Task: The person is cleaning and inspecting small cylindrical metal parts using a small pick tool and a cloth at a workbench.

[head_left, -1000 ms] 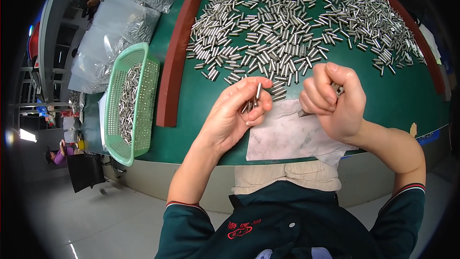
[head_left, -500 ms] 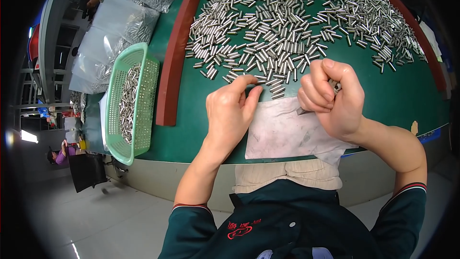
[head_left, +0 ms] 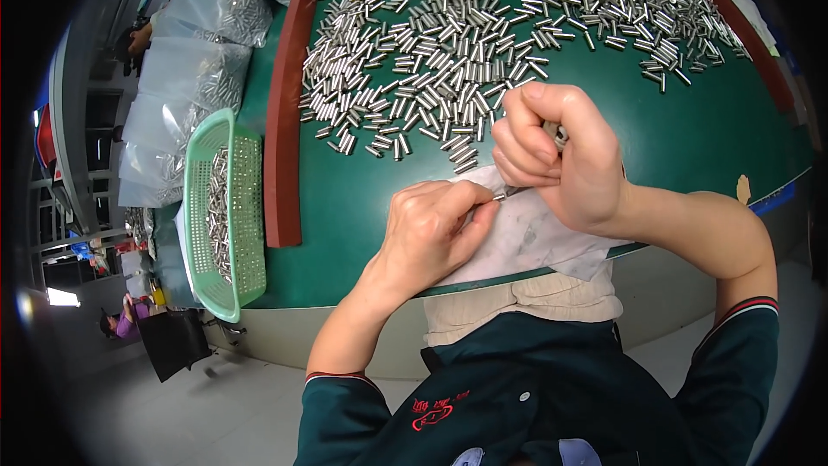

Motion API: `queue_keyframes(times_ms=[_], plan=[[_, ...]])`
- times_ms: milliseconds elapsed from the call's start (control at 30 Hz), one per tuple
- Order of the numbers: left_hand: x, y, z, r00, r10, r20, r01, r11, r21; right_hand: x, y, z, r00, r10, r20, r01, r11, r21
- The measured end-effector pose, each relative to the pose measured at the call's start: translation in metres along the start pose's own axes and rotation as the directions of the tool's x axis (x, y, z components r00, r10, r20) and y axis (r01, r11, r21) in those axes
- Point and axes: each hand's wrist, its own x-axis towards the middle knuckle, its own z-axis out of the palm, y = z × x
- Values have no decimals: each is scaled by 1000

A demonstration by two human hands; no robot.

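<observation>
My left hand (head_left: 435, 229) pinches a small metal pin (head_left: 498, 198) between thumb and forefinger, low over the white cloth (head_left: 530, 237). Only the pin's shiny end sticks out past the fingertips. Beside it, my right hand (head_left: 573, 155) is curled into a fist above the cloth's far part. Ends of metal pins (head_left: 558, 134) peek out of the top of that fist; how many it holds is hidden. Beyond both hands, loose silvery pins (head_left: 431, 69) are spread over the green tabletop (head_left: 362, 233), with a short row (head_left: 461, 155) close to the cloth.
A dark red wooden border (head_left: 283, 138) fences the pins at left, back and right. Outside it, a green plastic basket (head_left: 252, 250) holds more pins. Clear bags of metal parts (head_left: 220, 78) line the table's left side. Another person (head_left: 128, 319) is far off at left.
My left hand has come from the edge of the loose pins to the cloth, now with a pin in its pinch. The right fist stays closed; the whole view has shifted slightly.
</observation>
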Motion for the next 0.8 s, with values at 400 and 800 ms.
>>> queue_keyframes(times_ms=[400,800], plan=[[-2,-1,4,1000,9,-18,-9,1000,20,-5,3,-1,999,-51,1,51,999,17],[0,-3,4,999,27,-19,-27,1000,12,-5,4,-1,998,-56,11,56,998,18]])
